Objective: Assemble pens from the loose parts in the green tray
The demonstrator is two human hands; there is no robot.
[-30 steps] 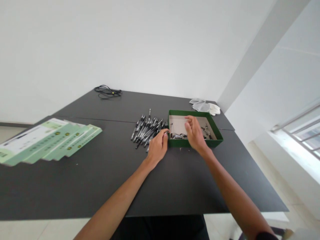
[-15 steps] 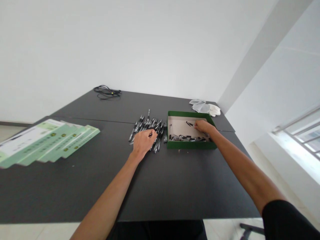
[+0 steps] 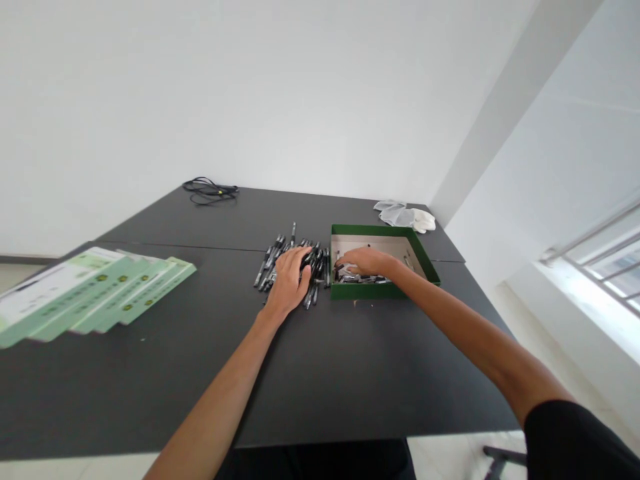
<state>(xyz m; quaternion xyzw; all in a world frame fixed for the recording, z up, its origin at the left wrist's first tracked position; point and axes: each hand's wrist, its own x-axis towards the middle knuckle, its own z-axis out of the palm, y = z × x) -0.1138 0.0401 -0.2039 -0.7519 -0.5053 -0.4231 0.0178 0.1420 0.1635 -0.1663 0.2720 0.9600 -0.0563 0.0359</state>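
A heap of clear-barrelled pens with black caps (image 3: 269,261) lies on the dark table, just left of a green box (image 3: 373,291). My left hand (image 3: 289,275) rests over the heap, open, its fingers spread and thumb apart, with pens showing around and beneath it. Inside the box, my right hand (image 3: 367,261) reaches to the left end, palm down. Its fingers stretch out above small black and clear pen parts (image 3: 357,278) along the near wall, and no held thing shows. The fingertips partly hide what lies under them.
Overlapping green-and-white folded cartons (image 3: 115,288) lie on the left of the table (image 3: 320,373). A coiled black cable (image 3: 210,191) is at the back left. Behind the box are a clear plastic bag (image 3: 395,213) and a white glove-like bundle (image 3: 423,221).
My right hand has moved left across the box, away from the dark pen piece it was near. My left hand has unclosed from a pen and spread over the heap.
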